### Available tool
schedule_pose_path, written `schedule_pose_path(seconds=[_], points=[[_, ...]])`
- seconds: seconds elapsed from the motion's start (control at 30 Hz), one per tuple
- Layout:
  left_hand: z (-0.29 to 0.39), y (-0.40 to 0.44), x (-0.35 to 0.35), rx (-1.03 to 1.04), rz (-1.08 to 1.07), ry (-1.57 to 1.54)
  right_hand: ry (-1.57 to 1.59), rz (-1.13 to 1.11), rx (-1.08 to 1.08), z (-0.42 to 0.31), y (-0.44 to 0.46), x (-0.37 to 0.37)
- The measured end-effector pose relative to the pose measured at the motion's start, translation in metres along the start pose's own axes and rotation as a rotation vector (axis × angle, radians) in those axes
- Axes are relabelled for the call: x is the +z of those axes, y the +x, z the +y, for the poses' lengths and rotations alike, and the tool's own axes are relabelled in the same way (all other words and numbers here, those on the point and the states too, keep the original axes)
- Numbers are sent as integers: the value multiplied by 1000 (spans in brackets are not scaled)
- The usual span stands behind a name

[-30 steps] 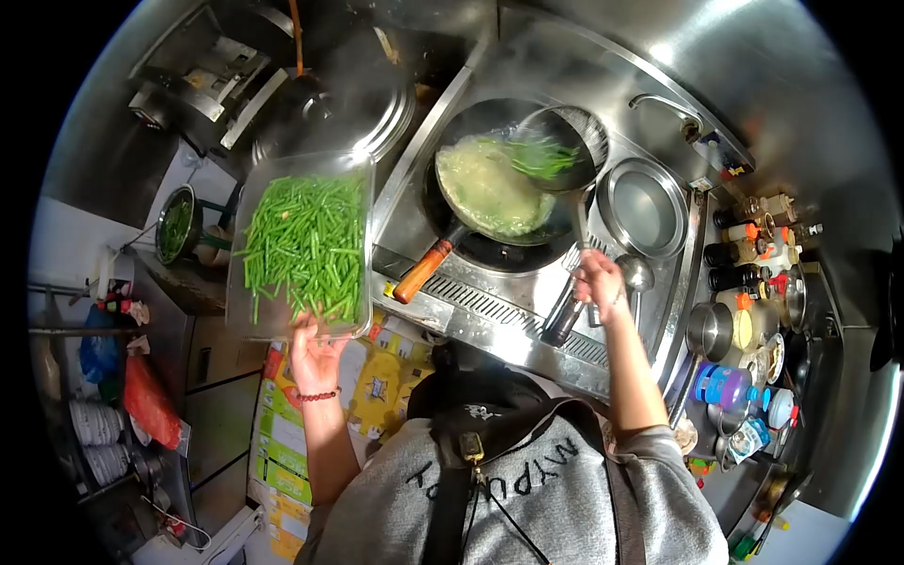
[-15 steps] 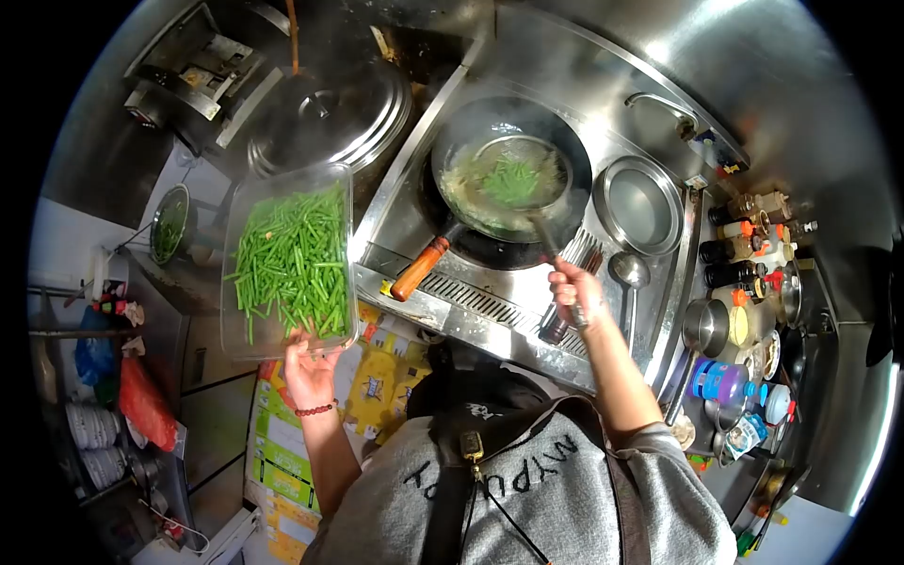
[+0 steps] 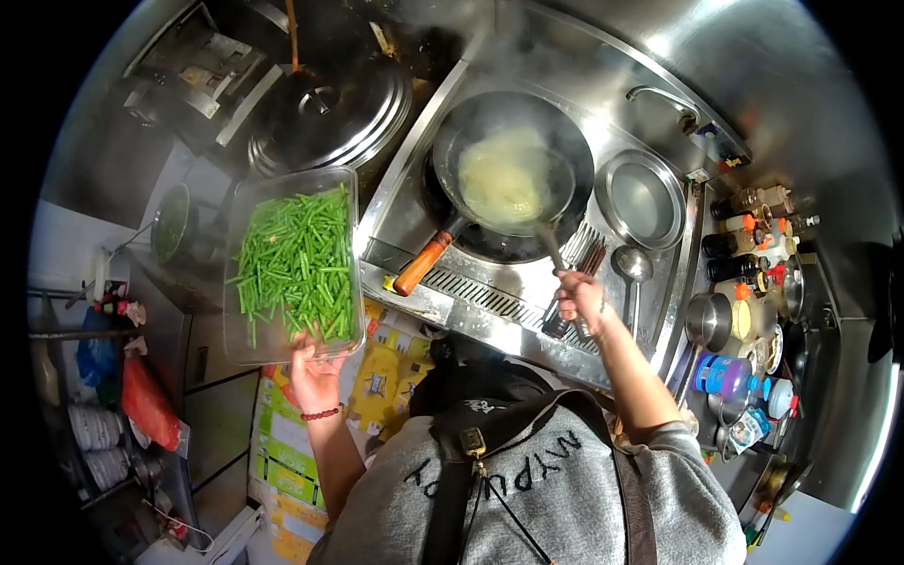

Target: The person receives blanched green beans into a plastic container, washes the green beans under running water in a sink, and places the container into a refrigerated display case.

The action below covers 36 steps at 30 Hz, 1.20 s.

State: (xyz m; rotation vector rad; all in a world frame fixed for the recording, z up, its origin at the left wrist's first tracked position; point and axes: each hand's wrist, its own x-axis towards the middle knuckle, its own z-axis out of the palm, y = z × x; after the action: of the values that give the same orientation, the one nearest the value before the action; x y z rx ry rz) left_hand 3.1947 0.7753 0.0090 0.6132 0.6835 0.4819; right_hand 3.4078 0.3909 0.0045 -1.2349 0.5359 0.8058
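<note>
My left hand (image 3: 315, 377) grips the near edge of a clear plastic container (image 3: 247, 345), its fingers closed round the rim. Cut green beans (image 3: 294, 264) fill much of that container. My right hand (image 3: 581, 298) is closed round the handle of a long-handled skimmer (image 3: 552, 247), whose head reaches down into the wok (image 3: 450, 141). Pale, bubbling foam (image 3: 504, 179) covers the liquid in the wok and hides what lies beneath. Steam rises over it. The wok's wooden handle (image 3: 424, 264) points toward me, untouched by either hand.
Right of the wok are a metal basin (image 3: 610, 188) and a ladle (image 3: 632, 264). A large lidded pot (image 3: 330, 113) stands at the back left. Seasoning bottles (image 3: 730, 245) line the right side, and a tap (image 3: 664, 92) juts from the back wall.
The green beans seen in the wok half a second ago are now hidden under pale foam. My right hand has moved slightly down. The container stays nearly in place.
</note>
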Motion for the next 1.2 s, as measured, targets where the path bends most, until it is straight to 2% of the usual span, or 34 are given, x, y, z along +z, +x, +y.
schedule_pose_path(seconds=[0.2,0.5,0.6,0.73,0.83,0.87,0.97,1.0,1.03,1.1,1.13,1.17,1.2], points=[[0,1,3,-12,-70,40,263,-239,91,12,32,25],[-14,10,21,-99,-93,82,290,-231,3,-12,62,36],[-17,14,32,-141,-129,89,210,-181,-97,-15,48,34],[-26,24,45,-167,-186,88,32,-55,-268,-24,-18,47],[-39,35,62,-162,-204,152,-203,-82,-367,-24,-72,60],[-46,43,67,-169,-207,163,-190,-160,-370,-18,-79,57],[-66,62,77,-170,-213,180,-800,23,-892,3,-81,61],[-70,67,81,-225,-219,120,-791,32,-891,5,-79,60],[-71,69,82,-280,-223,58,-869,159,-1001,6,-74,56],[-69,67,87,-285,-279,35,-914,391,-1070,4,-52,36],[-69,65,89,-281,-327,7,-872,486,-971,-14,-57,37],[-68,65,86,-275,-319,5,-874,583,-1038,-22,-43,27],[-66,64,83,-277,-319,3,-933,639,-856,-32,-32,16]])
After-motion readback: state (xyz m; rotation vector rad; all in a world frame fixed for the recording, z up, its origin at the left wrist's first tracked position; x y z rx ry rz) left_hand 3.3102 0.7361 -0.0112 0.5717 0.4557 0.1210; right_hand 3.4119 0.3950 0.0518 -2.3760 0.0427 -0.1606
